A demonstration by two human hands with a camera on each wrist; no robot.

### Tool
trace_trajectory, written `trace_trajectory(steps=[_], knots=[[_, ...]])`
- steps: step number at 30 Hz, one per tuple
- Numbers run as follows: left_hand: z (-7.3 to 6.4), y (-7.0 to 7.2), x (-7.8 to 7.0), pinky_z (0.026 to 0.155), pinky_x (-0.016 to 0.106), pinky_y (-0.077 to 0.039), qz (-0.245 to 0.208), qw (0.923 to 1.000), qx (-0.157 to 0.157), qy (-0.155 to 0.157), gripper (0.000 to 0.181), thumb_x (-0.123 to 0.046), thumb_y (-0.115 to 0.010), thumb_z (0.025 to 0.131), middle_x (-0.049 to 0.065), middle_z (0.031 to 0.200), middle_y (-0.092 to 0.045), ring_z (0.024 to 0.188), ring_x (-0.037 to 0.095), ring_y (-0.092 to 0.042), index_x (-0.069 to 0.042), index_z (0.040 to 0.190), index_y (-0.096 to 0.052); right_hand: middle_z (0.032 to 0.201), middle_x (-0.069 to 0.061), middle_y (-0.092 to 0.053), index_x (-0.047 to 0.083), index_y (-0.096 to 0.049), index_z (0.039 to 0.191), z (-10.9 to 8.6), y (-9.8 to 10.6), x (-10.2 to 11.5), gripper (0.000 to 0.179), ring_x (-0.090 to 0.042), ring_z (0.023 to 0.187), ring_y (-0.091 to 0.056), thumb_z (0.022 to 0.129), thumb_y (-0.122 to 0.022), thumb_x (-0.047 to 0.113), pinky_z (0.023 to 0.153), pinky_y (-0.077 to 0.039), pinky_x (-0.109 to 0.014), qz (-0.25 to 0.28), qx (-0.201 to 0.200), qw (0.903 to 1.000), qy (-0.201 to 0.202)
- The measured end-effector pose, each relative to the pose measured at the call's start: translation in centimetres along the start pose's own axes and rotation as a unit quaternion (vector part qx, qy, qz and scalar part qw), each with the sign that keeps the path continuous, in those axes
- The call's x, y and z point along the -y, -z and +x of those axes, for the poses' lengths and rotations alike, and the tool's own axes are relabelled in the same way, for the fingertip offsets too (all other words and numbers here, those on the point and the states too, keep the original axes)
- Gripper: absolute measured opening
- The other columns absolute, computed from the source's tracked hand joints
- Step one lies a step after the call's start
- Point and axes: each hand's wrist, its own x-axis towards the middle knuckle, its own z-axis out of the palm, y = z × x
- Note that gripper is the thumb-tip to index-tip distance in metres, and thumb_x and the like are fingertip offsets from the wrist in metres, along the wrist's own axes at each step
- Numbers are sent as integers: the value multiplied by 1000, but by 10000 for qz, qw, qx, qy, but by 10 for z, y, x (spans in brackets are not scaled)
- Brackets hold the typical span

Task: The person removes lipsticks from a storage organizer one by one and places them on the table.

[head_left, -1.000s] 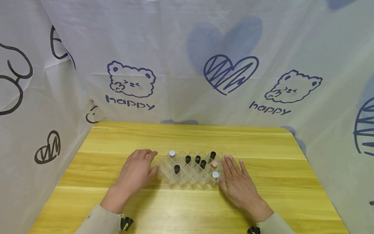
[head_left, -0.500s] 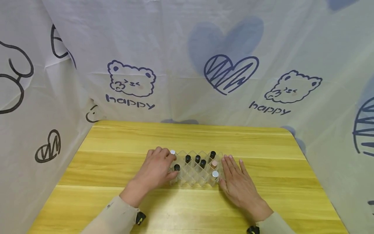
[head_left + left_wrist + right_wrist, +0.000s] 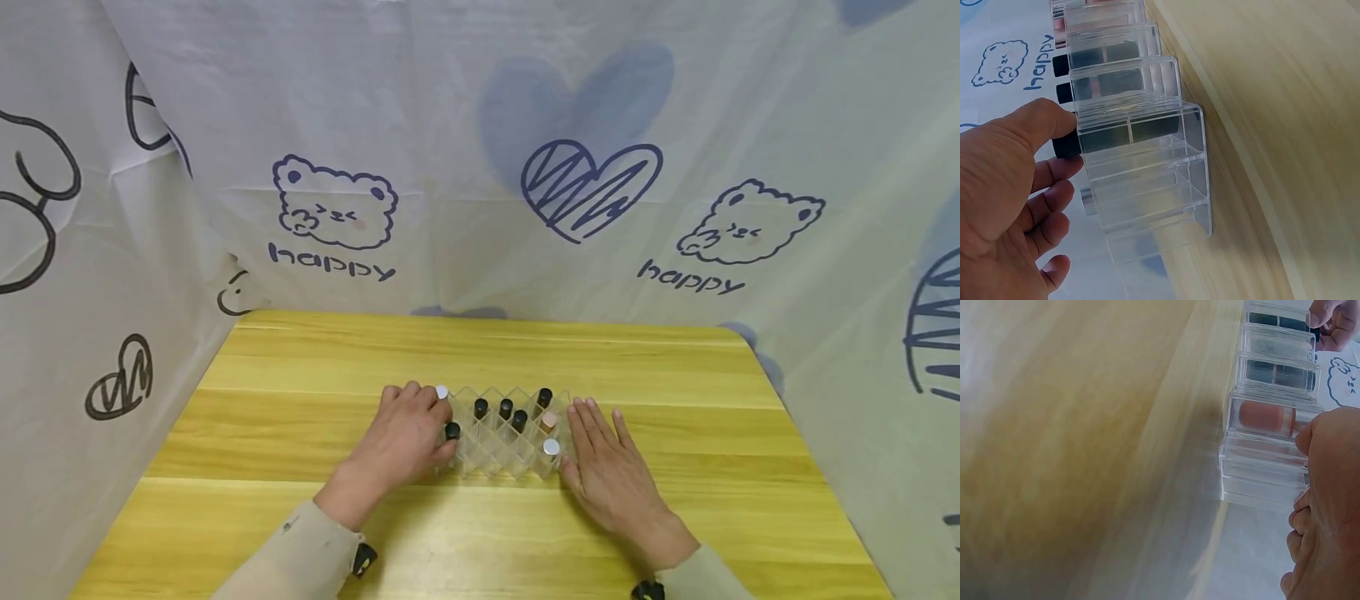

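Note:
A clear plastic lipstick holder (image 3: pixel 491 447) with diamond-shaped compartments stands on the table, several capped tubes upright in it. At its left end, my left hand (image 3: pixel 401 433) pinches the black cap of a lipstick (image 3: pixel 1067 145) between thumb and index finger. That tube's body is inside its compartment in the left wrist view. My right hand (image 3: pixel 615 479) lies along the holder's right end, fingers straight. Close to it are a silver-capped lipstick (image 3: pixel 551 448) and a rose-gold-capped one (image 3: pixel 549 422). Another silver-capped tube (image 3: pixel 442 392) is partly hidden behind my left fingers.
The wood-grain table (image 3: pixel 480 542) extends on all sides of the holder. Behind it hangs a white curtain (image 3: pixel 450 233) printed with bears and hearts, and more of this cloth closes in both sides.
My left hand has moved right, from beside the holder to over its left end, and now pinches a black lipstick cap. The right hand and the holder have stayed in place.

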Motion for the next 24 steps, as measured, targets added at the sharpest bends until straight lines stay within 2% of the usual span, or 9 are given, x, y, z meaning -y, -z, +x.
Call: trace_trajectory(steps=[12, 18, 24], knots=[[4, -3, -1, 79, 41, -35, 205, 9991, -298, -218, 27, -37, -74, 93, -3, 82, -49, 79, 22, -41, -15, 86, -59, 167, -22, -35, -5, -35, 160, 0, -3, -1, 67, -39, 157, -31, 108, -49, 35, 127, -21, -60, -3, -181, 9998, 69], [7, -5, 1, 79, 40, -32, 587, 9959, -454, -520, 28, -38, -67, 94, -1, 81, -45, 78, 22, -36, -15, 84, -53, 168, -22, -34, -5, -34, 160, 0, -2, 0, 67, -39, 158, -30, 108, -48, 34, 127, -20, -60, 7, -140, 9999, 47], [9, -5, 2, 79, 39, -30, 816, 9914, -706, -743, 32, -41, -67, 95, 0, 81, -42, 78, 23, -35, -14, 85, -52, 168, -22, -33, -5, -33, 161, 0, -2, 1, 67, -38, 158, -29, 108, -49, 34, 128, -19, -59, 15, -90, 10000, 8]])
